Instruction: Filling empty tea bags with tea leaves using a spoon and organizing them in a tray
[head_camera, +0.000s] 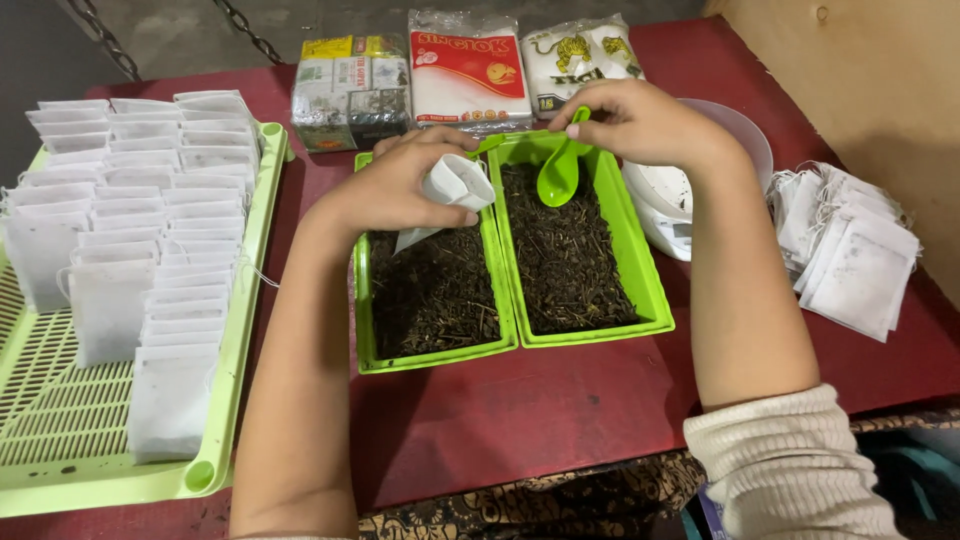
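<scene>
The left hand (395, 185) has its grip clamped on a small white paper bag (455, 185), held open above the left green tray (362, 320) of dark loose tea. The right hand (640, 120) pinches the handle of a green scoop (558, 175) over the right green tray (650, 290). Filled bags (150, 200) stand in rows in a pale green rack (240, 330) at left; empty bags (860, 255) lie stacked on the red surface (540, 410) at right.
</scene>
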